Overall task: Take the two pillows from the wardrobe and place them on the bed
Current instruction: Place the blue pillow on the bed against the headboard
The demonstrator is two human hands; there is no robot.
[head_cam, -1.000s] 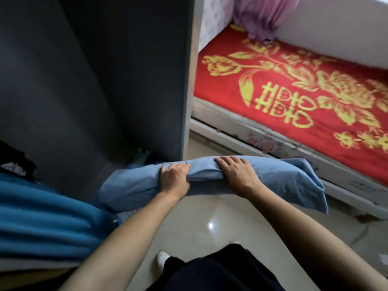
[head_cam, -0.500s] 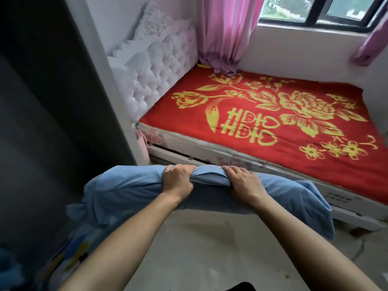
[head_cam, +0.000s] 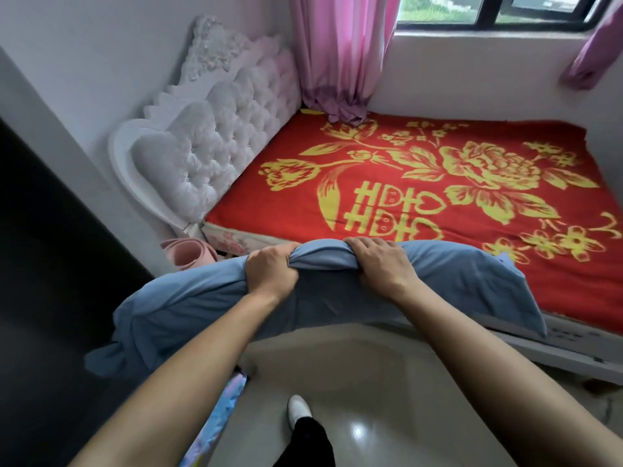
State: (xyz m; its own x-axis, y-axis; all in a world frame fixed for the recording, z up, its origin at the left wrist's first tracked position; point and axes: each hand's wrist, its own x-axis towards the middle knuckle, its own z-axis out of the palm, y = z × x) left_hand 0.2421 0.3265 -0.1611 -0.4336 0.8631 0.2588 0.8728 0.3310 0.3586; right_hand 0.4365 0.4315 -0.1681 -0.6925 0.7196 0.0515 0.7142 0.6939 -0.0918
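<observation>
Blue cloth is bunching under both hands: the left hand [head_cam: 271, 272] and the right hand [head_cam: 382, 266] are each clenching a fistful of the pillow [head_cam: 448, 281] along its top edge, fingers curled over and partly buried in the folds. The pillow is hanging in the air between the person and the bed [head_cam: 421, 183], its far edge overlapping the near side of the red blanket [head_cam: 296, 203] from this angle; whether it is touching the mattress cannot be told. Its underside is hiding behind the forearms. Only one pillow is showing. Yellow flowers and large yellow Chinese characters are running across the blanket, the lower characters partly covered by the pillow. A white tufted headboard [head_cam: 202, 153] is standing at the left, pink curtains [head_cam: 340, 55] are hanging behind, and a pink object [head_cam: 188, 252], half hidden, is sitting by the bed corner. A white shoe [head_cam: 298, 407] is showing on the glossy floor [head_cam: 387, 382].
</observation>
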